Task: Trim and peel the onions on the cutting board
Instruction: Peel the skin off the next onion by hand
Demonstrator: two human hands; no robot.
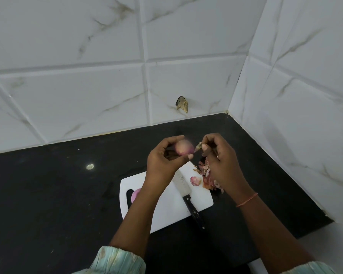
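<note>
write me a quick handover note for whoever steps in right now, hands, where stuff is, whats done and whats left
Left hand: raised above the counter, gripping a partly peeled onion.
Right hand: pinching a strip of dry skin at the onion's end, pulling it off.
Cutting board: white, on the black counter. The knife lies on it, handle overhanging the near edge. A peeled onion sits by the board's handle slot; a small onion piece is right of the blade.
Peel pile: at the board's right edge, under the right hand.
Done: at least one onion peeled.
Left: finish peeling the held onion.
</note>
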